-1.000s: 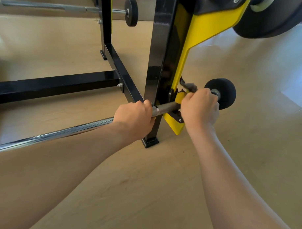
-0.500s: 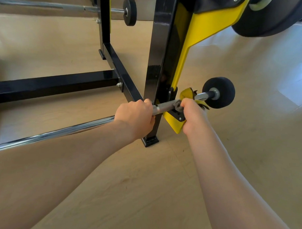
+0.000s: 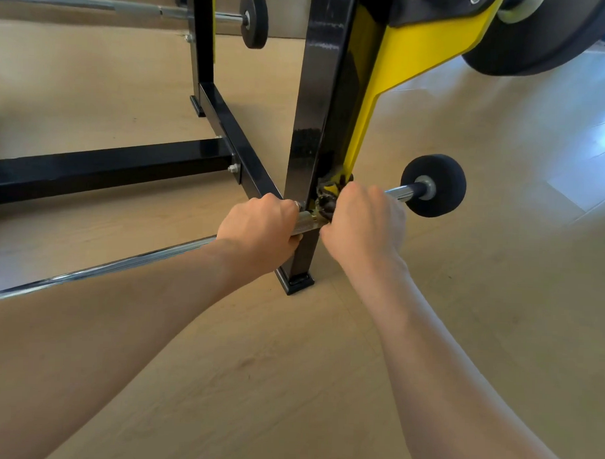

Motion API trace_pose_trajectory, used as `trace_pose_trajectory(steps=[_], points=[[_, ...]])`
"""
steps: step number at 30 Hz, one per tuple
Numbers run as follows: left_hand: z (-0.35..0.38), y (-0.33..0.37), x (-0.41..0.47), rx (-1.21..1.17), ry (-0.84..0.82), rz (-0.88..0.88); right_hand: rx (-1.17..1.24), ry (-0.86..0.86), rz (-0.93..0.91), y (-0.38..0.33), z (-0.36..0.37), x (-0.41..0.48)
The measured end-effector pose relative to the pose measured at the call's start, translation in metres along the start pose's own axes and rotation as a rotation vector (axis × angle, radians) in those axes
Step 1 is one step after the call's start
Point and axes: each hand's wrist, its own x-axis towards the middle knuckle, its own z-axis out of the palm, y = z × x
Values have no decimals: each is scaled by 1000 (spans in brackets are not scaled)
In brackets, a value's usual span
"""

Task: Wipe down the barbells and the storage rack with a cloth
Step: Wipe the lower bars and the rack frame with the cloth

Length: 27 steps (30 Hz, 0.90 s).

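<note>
Head view: the barbell (image 3: 396, 192) lies low across the storage rack (image 3: 316, 92), its small black end weight (image 3: 433, 185) jutting past the upright. The left grip (image 3: 260, 224) is clenched round the knurled shaft just beside the upright, likely to steady the bar. The right grip (image 3: 363, 221) grasps the cloth (image 3: 326, 201) bunched against the shaft, probably so the rub reaches all round
</note>
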Motion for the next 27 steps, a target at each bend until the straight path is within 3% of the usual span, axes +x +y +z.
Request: trace_pose_trajectory(steps=[6,11,15,17,21,23,27], points=[[-6,-17,-13,39,-27,-82,3,13,-247,-27,-7,-19],[-18,-38,-33,-80,-110,-203,353,4,-345,-57,6,-32],[-25,-51,-41,-120,-169,-179,636,-156,-396,-60,13,-30],[-26,-55,-45,-136,-183,-180,574,-167,-406,-46,10,-26],[-34,-70,-58,-106,-262,-200,231,-31,-295,-22,12,-9],[-39,-83,-63,-58,-351,-221,240,13,-305,-34,12,-17],[-43,-102,-66,-96,-530,-214,456,-7,-562,-85,24,-50]])
